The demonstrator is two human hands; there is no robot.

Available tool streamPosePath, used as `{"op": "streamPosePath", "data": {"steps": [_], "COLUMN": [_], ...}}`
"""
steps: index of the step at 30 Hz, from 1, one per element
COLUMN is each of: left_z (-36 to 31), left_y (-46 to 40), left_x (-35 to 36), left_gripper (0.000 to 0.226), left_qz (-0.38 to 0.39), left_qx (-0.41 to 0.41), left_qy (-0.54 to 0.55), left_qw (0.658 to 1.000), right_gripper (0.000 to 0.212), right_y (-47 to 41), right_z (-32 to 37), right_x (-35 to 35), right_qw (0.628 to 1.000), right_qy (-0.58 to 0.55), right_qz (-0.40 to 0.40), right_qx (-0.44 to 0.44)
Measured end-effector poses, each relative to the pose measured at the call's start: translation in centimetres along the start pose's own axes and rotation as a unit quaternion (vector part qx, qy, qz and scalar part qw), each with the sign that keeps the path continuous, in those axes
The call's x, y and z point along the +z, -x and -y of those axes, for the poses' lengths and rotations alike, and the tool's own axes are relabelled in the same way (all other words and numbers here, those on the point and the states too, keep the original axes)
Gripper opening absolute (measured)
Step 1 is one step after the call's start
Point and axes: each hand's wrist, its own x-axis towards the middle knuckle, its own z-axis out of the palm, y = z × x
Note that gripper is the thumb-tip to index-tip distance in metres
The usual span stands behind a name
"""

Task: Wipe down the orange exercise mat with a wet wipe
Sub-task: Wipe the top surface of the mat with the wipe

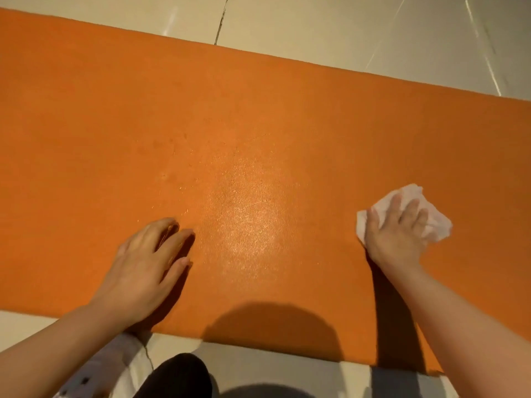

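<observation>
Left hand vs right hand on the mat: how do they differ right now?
The left hand lies flat and bare on the orange mat, fingers straight; the right hand presses a crumpled white wet wipe under it. The left hand sits near the mat's near edge; the right hand is further in. Both are palm down on the mat.
</observation>
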Motion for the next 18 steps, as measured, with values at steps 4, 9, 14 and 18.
{"op": "streamPosePath", "data": {"steps": [4, 9, 14, 18], "left_z": [-1.1, -2.1, -3.3, -4.0], "left_y": [1.8, 3.6, 4.9, 5.7], "left_x": [0.0, 0.4, 0.8, 1.3], "left_gripper": [0.053, 0.053, 0.052, 0.051], "left_qz": [-0.018, -0.016, -0.026, -0.039], "left_qx": [0.006, 0.003, 0.02, 0.037], "left_qy": [0.029, 0.055, 0.068, 0.08], "left_qw": [0.999, 0.998, 0.997, 0.995], "right_gripper": [0.074, 0.069, 0.063, 0.079], "right_y": [5.0, 15.9, 16.6, 11.2], "right_z": [7.2, 13.1, 11.1, 4.1], "right_x": [2.7, 7.4, 7.1, 4.2], "right_qw": [0.984, 0.925, 0.907, 0.948], "right_qy": [0.06, 0.091, 0.063, 0.075], "right_qz": [0.018, 0.063, 0.062, 0.044], "right_qx": [-0.168, -0.362, -0.412, -0.306]}}
